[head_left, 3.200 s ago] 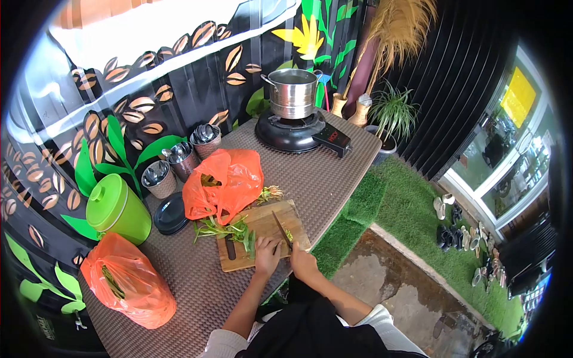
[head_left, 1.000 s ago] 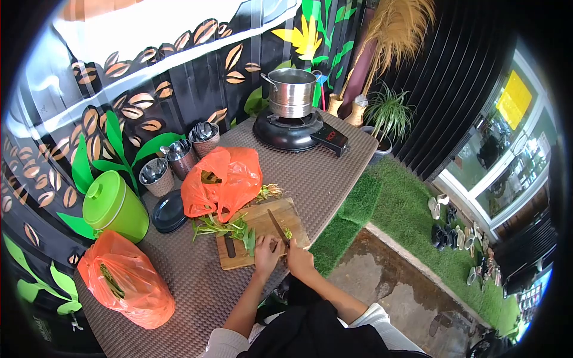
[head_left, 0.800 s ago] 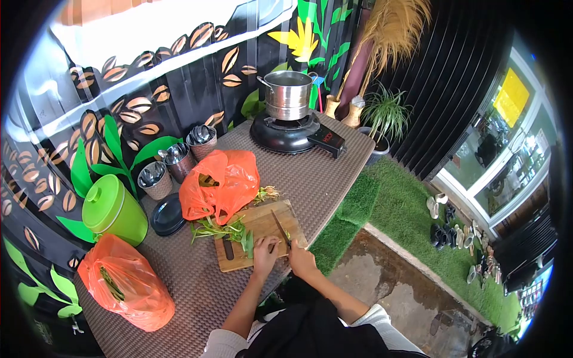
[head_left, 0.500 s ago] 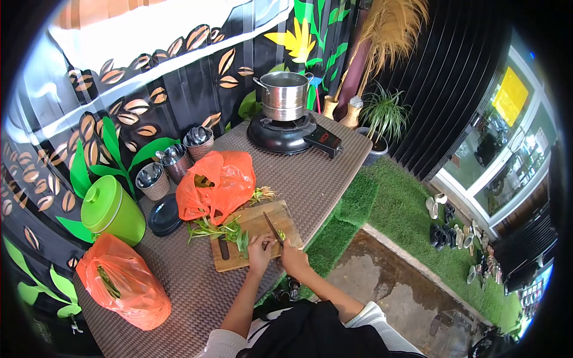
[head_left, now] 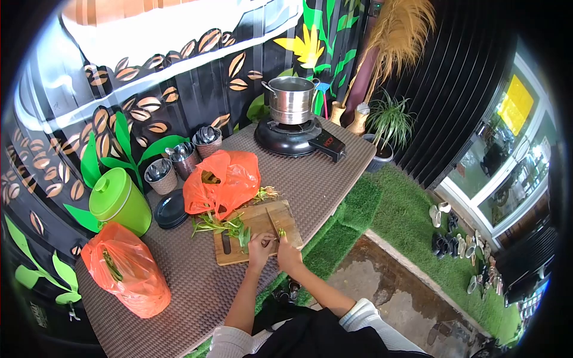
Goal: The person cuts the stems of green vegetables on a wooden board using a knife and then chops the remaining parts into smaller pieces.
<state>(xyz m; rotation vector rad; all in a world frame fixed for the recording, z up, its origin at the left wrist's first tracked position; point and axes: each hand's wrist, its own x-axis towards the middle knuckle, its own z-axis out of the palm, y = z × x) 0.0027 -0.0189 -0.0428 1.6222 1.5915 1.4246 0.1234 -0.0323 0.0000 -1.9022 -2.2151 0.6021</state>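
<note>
My right hand (head_left: 289, 255) is closed around the handle of a knife (head_left: 272, 222), its blade pointing away from me over a wooden cutting board (head_left: 253, 222). Close beside it, my left hand (head_left: 259, 249) has its fingers pinched near the blade, on what look like thin green stems; the hand partly hides them. Leafy greens (head_left: 236, 228) lie across the board's left part, by its slot handle. A few small cut green pieces (head_left: 282, 231) are next to the knife. Behind the board sits an orange plastic bag (head_left: 236, 179), with root ends (head_left: 267, 193) showing beside it.
A steel pot (head_left: 290, 104) stands on a black portable stove (head_left: 286, 138) at the table's far end. A second orange bag (head_left: 128, 277), a green lidded bucket (head_left: 122, 206), dark plates (head_left: 171, 210) and cutlery cups (head_left: 160, 177) occupy the left side. Artificial grass (head_left: 334, 244) borders the table's right edge.
The camera view has shifted slightly, so the table's things appear a little to the right. Both hands stay together at the board with the knife, moving only slightly.
</note>
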